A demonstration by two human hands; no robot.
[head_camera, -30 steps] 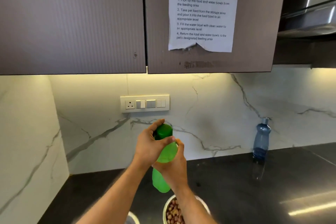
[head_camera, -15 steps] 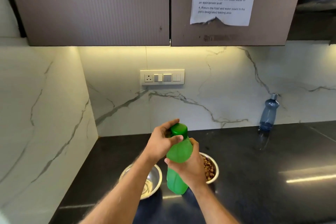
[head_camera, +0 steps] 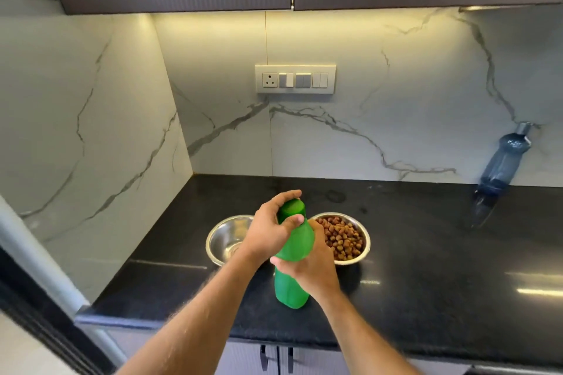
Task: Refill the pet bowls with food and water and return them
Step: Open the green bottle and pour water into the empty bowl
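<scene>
A green bottle (head_camera: 292, 289) is held upright over the black counter. My right hand (head_camera: 313, 265) grips its body. My left hand (head_camera: 271, 227) wraps over its green cap (head_camera: 293, 207). Behind the bottle stand two steel bowls. The left bowl (head_camera: 224, 237) looks shiny inside; I cannot tell whether it holds water. The right bowl (head_camera: 350, 240) is filled with brown kibble.
A dark blue bottle (head_camera: 502, 164) stands against the marble wall at the far right of the black counter (head_camera: 441, 253). A switch panel (head_camera: 295, 79) is on the back wall. Cabinets hang overhead. A marble side wall closes the left end.
The view has tilted down, so both bowls and the counter's front edge now show. Both hands stay on the green bottle, left hand on the cap.
</scene>
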